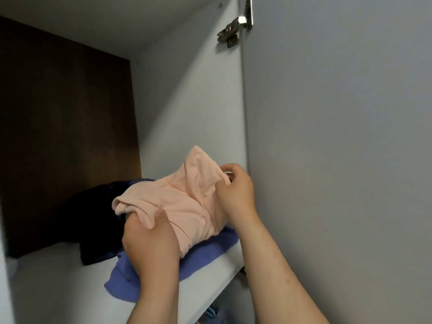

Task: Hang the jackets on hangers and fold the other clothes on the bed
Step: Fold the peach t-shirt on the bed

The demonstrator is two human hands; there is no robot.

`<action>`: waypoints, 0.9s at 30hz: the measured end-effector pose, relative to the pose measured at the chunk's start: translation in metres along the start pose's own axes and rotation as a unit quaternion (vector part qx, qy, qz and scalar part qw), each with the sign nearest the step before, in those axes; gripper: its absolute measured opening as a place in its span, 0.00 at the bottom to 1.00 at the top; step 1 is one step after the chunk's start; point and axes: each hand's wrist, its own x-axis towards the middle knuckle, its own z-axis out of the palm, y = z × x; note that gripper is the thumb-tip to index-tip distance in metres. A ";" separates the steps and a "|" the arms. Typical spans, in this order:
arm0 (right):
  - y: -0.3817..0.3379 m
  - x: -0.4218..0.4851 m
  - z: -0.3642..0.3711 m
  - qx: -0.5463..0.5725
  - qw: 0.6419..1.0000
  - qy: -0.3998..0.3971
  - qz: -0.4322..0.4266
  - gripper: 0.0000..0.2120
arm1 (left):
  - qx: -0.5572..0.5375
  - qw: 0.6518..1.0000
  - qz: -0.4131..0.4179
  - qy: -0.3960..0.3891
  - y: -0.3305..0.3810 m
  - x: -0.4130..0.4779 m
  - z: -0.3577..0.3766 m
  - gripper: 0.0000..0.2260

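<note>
I'm looking up into a wardrobe w/ the head cam, both hands on a folded pink garment [187,202]. It sits on the white upper shelf [58,288], on the right side near the front edge, lying on top of a blue-purple garment [210,251] that sticks out under it toward the front and left.

Left hand [149,244] grips the pink garment's near-left end: thumb pressed on top of the fabric, the other fingers tucked under the fold, so I can't see them. Right hand [236,192] pinches the far-right corner, fingers curled round a raised flap of cloth that stands up against the wardrobe's white side wall [198,101]. Both forearms are bare.

Behind and left of the pink piece there's a dark navy/black garment [93,218], bunched, touching the blue one; can't tell what kind of clothing it is.

The back panel [65,125] is dark brown. The grey door [339,136] stands open on the right, filling that side of the view, w/ a metal hinge [233,29] at top. Below the shelf edge a bit of blue fabric [211,312] shows; too little to say what it is.
</note>
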 end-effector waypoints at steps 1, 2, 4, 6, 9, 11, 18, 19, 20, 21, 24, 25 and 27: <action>0.007 0.008 0.005 -0.010 1.000 -0.014 0.010 0.15 | 0.017 1.000 -0.017 0.002 0.000 0.004 0.001 0.15; 0.015 0.014 0.008 -0.026 0.999 -0.023 0.021 0.15 | 0.025 0.999 -0.040 0.001 0.000 0.007 0.002 0.15; 0.034 0.019 0.011 -0.087 0.995 -0.040 0.026 0.12 | 0.028 0.996 -0.090 -0.010 -0.006 0.009 0.001 0.14; 0.053 0.016 0.011 -0.173 0.983 -0.070 -0.002 0.09 | 0.010 0.990 -0.129 -0.053 -0.015 0.007 0.001 0.13; 0.065 0.011 0.013 -0.314 0.942 -0.109 -0.046 0.07 | 0.078 0.988 -0.111 -0.071 -0.024 0.008 0.004 0.21; 0.064 0.008 0.014 -0.366 0.919 -0.134 -0.062 0.04 | 0.133 0.985 -0.093 -0.053 -0.021 0.008 0.003 0.30; 0.071 0.004 0.028 -0.394 0.867 -0.217 -0.214 0.12 | 0.464 0.842 0.181 -0.210 -0.019 -0.014 0.002 0.22; 0.074 0.006 0.029 -0.399 0.857 -0.246 -0.214 0.13 | 0.500 0.812 0.157 -0.257 -0.019 -0.014 0.000 0.19; 0.077 0.007 0.030 -0.399 0.852 -0.271 -0.205 0.14 | 0.532 0.785 0.125 -0.291 -0.019 -0.014 -0.002 0.17; 0.081 0.007 0.032 -0.395 0.850 -0.294 -0.188 0.15 | 0.552 0.768 0.100 -0.308 -0.018 -0.012 -0.004 0.15; 0.091 0.000 0.037 -0.378 0.837 -0.382 -0.098 0.19 | 0.603 0.741 0.032 -0.293 -0.010 -0.002 -0.009 0.17; 0.093 -0.003 0.039 -0.372 0.829 -0.413 -0.059 0.20 | 0.610 0.737 0.000 -0.291 -0.008 0.001 -0.013 0.19; 0.093 -0.006 0.041 -0.371 0.814 -0.447 -0.009 0.24 | 0.606 0.742 -0.039 -0.284 -0.006 0.007 -0.014 0.21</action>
